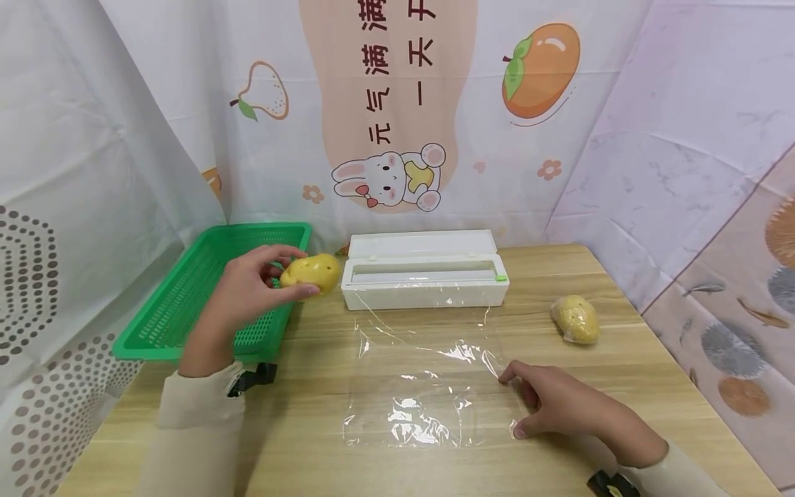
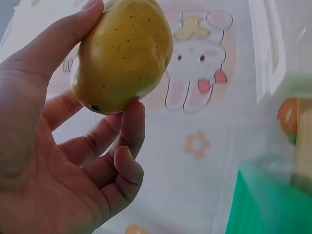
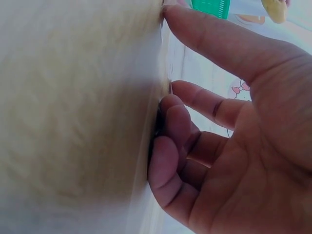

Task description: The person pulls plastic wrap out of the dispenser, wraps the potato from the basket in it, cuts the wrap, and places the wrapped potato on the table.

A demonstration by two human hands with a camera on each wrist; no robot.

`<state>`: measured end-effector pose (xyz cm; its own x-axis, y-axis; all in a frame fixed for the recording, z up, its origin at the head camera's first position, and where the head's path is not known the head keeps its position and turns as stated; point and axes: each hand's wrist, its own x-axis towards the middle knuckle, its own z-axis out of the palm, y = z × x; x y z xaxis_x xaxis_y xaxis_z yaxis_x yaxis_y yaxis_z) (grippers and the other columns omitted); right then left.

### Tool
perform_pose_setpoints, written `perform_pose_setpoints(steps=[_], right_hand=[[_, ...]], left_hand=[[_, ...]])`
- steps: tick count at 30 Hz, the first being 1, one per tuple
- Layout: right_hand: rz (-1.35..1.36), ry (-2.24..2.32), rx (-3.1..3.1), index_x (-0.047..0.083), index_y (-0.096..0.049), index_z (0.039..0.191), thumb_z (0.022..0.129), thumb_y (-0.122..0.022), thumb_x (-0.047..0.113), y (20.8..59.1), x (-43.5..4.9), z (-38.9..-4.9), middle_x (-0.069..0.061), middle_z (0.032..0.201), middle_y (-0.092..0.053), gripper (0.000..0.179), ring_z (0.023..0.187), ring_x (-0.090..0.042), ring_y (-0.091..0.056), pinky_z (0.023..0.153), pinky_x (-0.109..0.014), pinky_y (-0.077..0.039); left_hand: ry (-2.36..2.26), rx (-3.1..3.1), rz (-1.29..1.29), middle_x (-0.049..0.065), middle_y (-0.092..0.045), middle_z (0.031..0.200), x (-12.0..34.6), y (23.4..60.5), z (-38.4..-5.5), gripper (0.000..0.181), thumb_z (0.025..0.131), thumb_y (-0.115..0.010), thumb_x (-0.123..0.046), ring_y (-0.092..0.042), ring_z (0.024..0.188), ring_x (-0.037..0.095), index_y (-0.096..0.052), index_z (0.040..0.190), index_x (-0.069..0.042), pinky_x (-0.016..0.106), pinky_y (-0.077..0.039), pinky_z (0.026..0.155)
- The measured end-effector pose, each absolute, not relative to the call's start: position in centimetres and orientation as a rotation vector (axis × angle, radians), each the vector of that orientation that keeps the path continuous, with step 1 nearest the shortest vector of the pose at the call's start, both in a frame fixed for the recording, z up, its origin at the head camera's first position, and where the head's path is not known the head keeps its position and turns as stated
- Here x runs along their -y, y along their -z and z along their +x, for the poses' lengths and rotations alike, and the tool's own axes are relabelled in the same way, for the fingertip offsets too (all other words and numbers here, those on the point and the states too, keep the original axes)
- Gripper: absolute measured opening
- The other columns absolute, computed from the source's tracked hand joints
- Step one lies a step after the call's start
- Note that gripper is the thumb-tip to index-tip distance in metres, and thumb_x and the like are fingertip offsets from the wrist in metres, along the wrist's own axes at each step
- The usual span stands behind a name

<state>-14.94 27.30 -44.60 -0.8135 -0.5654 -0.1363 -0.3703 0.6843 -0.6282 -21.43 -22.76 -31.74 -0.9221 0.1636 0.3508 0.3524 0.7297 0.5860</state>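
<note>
Potato point(image 2: 126, 56) looks smooth, yellow and dark-specked; left fingers point(image 2: 132, 122) grip it; right fingers point(image 1: 528, 375), loosely curved, touch clear film point(image 1: 416, 390)

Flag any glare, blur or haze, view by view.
Head: bright glare patches on the cling film; left wrist: potato fairly crisp, rabbit print behind it hazy and pale; right wrist: tabletop smeared and out of focus, right hand sharper.

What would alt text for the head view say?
A person's left hand holds a yellow potato near a green basket, while the right hand touches the right edge of clear film lying before an open white box. A film-wrapped potato lies on the wooden table at right.
</note>
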Motion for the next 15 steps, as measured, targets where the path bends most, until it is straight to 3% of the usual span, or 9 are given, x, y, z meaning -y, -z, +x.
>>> perform_pose_setpoints(steps=[15], right_hand=[[-0.730,0.858,-2.600,0.023,-0.061,0.127,0.069,-0.094,0.044,44.7,-27.1,-14.9,0.005,0.077,-0.056,0.071,0.067,-0.004,-0.049,0.061,-0.024,-0.042]], left_hand=[[1.118,2.770,-0.617,-0.003,-0.069,0.105,16.1,35.2,-21.1,0.058,0.070,-0.091,-0.058,-0.067,0.085,0.017,-0.073,0.116,-0.028,0.035,-0.058,0.068]])
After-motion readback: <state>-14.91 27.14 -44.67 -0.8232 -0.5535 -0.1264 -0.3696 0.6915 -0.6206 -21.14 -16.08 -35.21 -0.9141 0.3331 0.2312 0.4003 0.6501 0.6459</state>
